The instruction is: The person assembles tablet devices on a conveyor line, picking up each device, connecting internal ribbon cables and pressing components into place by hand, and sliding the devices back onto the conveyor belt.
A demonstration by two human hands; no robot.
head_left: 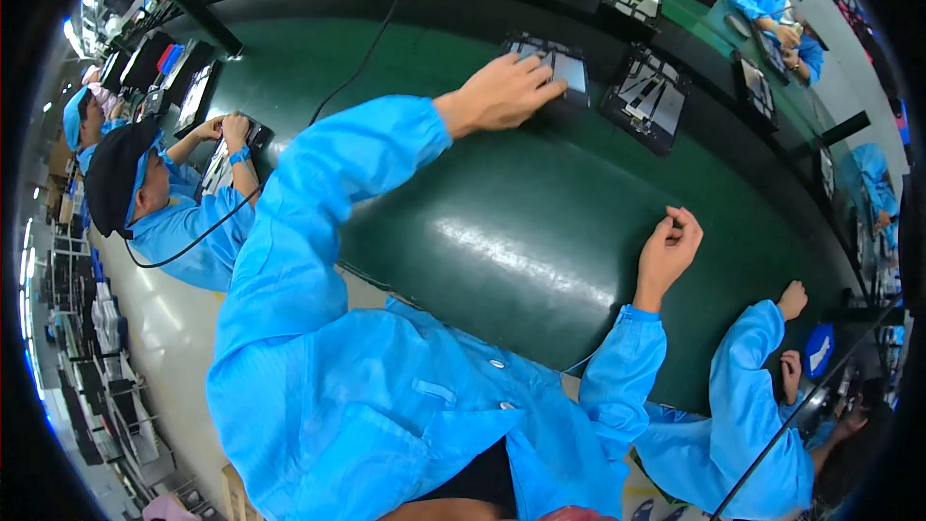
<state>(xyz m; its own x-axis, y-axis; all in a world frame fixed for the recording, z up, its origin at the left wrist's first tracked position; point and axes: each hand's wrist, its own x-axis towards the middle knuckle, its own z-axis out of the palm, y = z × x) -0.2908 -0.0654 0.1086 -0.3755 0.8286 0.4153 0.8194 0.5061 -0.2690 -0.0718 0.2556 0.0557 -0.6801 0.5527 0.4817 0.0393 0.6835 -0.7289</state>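
My left hand [503, 94] reaches forward and rests on a flat electronic device [571, 75] with a pale grey panel and a dark frame. Its fingers are stretched and apart on the panel's near left part, covering some of it. My right hand [667, 256] hovers near the right part of the green tabletop [482, 241], away from any device. Its fingers are curled in, and I see nothing in them. Just right of the touched device lies a second one [648, 96], a black frame with silver panels and dark strips.
A dark belt strip [463, 24] runs along the far side, carrying more devices [632, 2]. A black cable [371, 48] hangs at the left. A co-worker in a black cap [121, 174] handles a device at left; another person's blue sleeve [738, 367] is at right.
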